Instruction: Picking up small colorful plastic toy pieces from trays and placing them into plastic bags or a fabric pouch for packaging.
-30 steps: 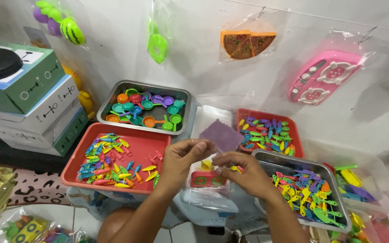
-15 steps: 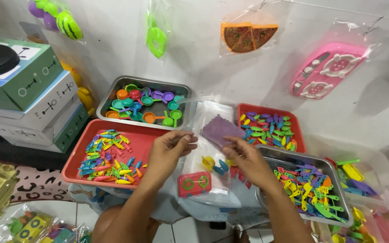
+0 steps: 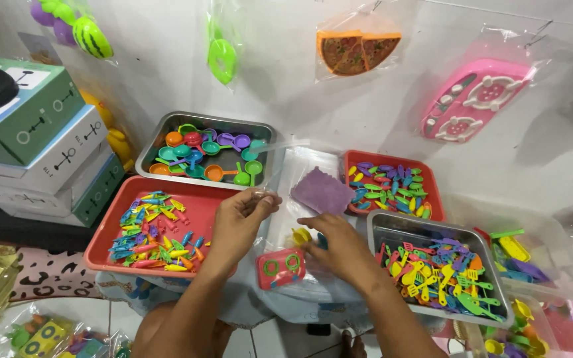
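Observation:
My left hand pinches the upper edge of a clear plastic bag and holds it up. My right hand is pushed into the bag's lower part, its fingers among small toy pieces; a yellow piece shows by the fingertips. A small red toy stove with green rings lies in the bag just left of that hand. A purple square cloth piece rests above the right hand.
A red tray of small coloured utensils sits at left, a metal tray of toy pans behind it. Another red tray and a metal tray of utensils are at right. Stacked boxes stand far left. Bagged toys hang on the wall.
My left hand has lifted the bag's edge higher. My right hand has slid lower and deeper into the bag, toward the red toy stove.

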